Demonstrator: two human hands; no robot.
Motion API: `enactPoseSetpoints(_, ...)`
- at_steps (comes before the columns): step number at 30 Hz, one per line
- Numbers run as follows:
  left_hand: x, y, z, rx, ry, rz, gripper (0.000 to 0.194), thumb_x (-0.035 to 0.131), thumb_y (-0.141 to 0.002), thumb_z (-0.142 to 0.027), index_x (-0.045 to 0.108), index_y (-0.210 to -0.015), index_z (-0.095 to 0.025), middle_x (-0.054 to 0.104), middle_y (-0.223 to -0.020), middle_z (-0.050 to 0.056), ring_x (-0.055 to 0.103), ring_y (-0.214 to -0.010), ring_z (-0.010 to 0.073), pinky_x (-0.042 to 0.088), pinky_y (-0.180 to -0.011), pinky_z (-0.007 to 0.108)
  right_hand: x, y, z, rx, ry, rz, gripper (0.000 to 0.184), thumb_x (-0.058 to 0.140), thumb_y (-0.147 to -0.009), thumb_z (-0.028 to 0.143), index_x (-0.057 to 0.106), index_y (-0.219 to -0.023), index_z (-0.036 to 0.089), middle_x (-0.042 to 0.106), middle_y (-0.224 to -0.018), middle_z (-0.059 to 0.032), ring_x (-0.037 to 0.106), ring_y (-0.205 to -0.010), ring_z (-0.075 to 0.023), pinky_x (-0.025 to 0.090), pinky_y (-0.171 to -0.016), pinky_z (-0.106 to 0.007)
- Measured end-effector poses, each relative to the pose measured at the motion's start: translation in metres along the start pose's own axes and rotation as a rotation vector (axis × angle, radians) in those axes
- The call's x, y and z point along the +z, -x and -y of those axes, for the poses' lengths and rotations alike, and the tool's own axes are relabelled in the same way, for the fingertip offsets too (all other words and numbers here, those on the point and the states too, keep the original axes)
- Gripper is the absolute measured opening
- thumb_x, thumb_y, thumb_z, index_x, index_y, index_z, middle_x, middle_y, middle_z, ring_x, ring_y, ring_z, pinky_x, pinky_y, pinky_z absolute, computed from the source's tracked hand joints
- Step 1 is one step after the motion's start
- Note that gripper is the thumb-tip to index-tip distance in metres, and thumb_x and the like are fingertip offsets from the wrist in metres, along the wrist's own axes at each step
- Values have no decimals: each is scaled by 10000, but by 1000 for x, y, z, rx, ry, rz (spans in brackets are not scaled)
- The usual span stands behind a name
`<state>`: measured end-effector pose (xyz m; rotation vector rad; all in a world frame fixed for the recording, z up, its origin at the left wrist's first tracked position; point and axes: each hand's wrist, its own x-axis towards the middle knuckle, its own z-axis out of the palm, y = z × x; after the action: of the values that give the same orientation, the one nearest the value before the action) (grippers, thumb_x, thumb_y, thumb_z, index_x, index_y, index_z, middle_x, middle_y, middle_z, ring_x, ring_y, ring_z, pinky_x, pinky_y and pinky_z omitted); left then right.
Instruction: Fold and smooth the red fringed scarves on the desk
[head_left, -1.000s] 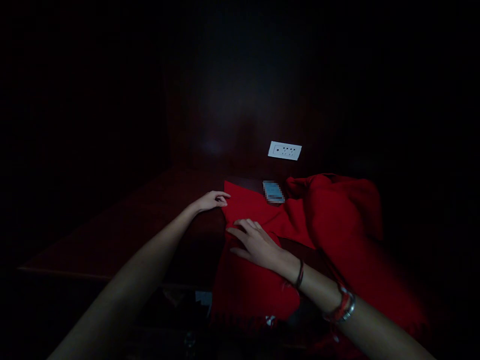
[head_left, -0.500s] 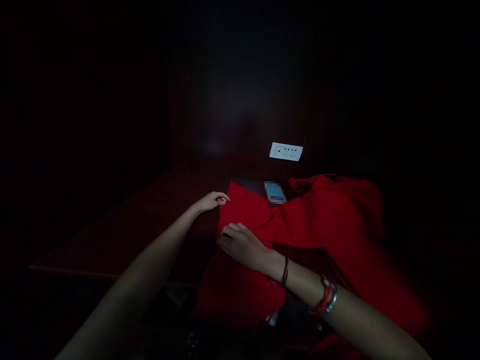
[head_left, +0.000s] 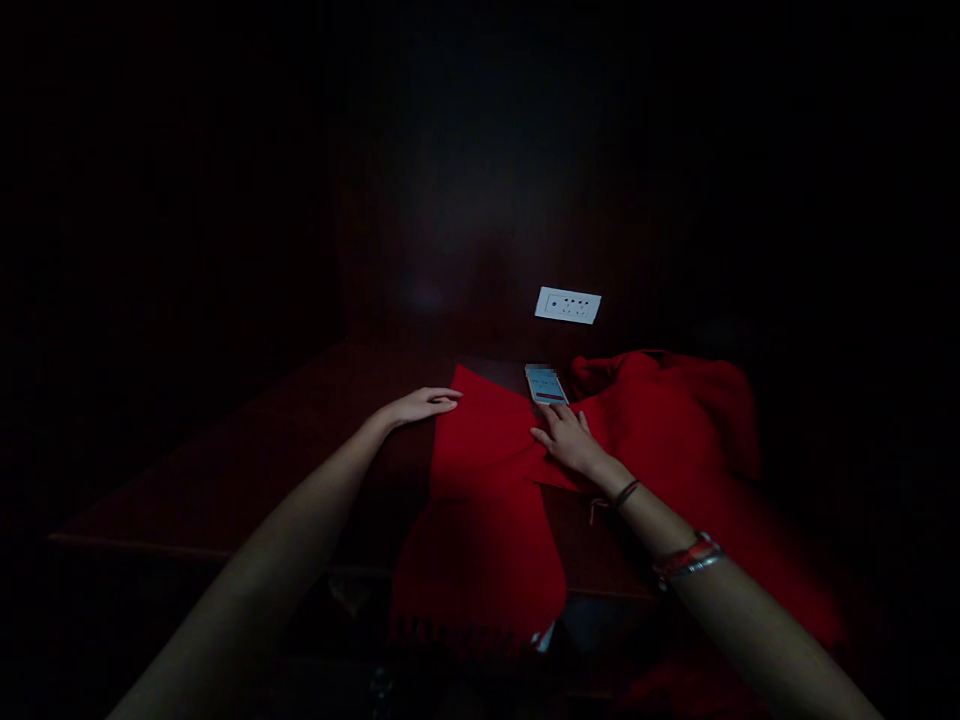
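Note:
A red fringed scarf lies folded over on a dark wooden desk, its fringed end hanging past the front edge. The rest of it is bunched to the right. My left hand rests at the scarf's upper left edge, fingers stretched out and touching the cloth. Lying on the scarf beside the fold, my right hand has its fingers spread, with the fingertips close to the lower end of a phone. The phone is lit and lies on the desk behind the scarf.
A white socket plate is on the dark wall behind. The desk stretches out to the left, with its front edge below. The room is very dim, and the outer parts are lost in shadow.
My right hand has let go of the scarf's left edge and moved right and up, opening onto the cloth near the phone. My left hand's fingers have straightened in nearly the same place.

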<state>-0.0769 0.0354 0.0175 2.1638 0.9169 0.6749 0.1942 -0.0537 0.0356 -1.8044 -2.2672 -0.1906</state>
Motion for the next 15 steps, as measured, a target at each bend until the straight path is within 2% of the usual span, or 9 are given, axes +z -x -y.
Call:
enactPoseSetpoints(2, -2, 2, 0, -22, 9, -7, 467, 463, -705, -441, 476, -1102, -195, 519, -1100, 24, 461, -992, 165, 324, -834, 233, 5, -9, -14, -39, 7, 36, 473, 371, -784, 355, 309, -1205, 149, 372, -1208, -138, 309, -1120, -239, 199, -903, -475)
enactPoseSetpoints(6, -9, 4, 5, -81, -28, -15, 524, 543, -643, -405, 474, -1102, -164, 593, -969, 36, 518, -904, 163, 359, -783, 235, 7, -19, -27, -193, -22, 113, 258, 369, -790, 230, 518, -964, 112, 544, -978, -119, 479, -935, -178, 340, -820, -307)
enactPoseSetpoints(8, -12, 4, 9, -96, -51, -48, 500, 548, -638, -376, 489, -1082, -151, 623, -888, 34, 545, -849, 157, 373, -757, 233, 8, -18, -33, -253, -54, 130, 244, 356, -797, 229, 539, -918, 120, 562, -911, -97, 507, -864, -156, 369, -778, -263)
enactPoseSetpoints(12, -18, 3, 14, -107, -157, -134, 415, 537, -647, -365, 539, -1016, -175, 642, -813, 11, 564, -798, 157, 379, -730, 224, 16, -4, -46, -250, -80, 73, 428, 342, -796, 383, 434, -1110, 107, 467, -1071, -131, 444, -980, -178, 339, -844, -292)
enactPoseSetpoints(15, -18, 3, 9, -116, -295, -189, 381, 496, -683, -392, 550, -1000, -189, 630, -855, 18, 547, -844, 170, 363, -760, 241, 20, 5, -47, -206, -75, 51, 506, 274, -801, 448, 353, -1190, 135, 416, -1128, -131, 396, -1037, -195, 305, -878, -336)
